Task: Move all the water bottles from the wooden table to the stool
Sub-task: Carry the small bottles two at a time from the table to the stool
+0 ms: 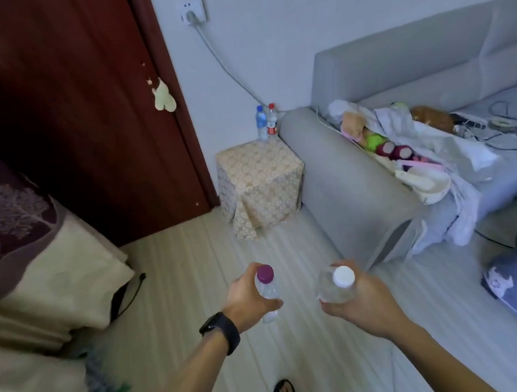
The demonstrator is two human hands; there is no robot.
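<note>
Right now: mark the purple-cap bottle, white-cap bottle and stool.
purple-cap bottle (268, 290): head view, clear body under the cap.
white-cap bottle (332, 290): head view, clear body beside the cap.
stool (257, 162): head view, cloth-covered top.

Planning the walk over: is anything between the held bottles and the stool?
Nothing visible: bare floor lies between the purple-capped bottle, the white-capped bottle and the stool. A blue-capped bottle and a red-capped bottle stand at its back corner, front free.

The single head view looks forward and down over both forearms toward floor (194, 266); stool (258, 176) far ahead.
</note>
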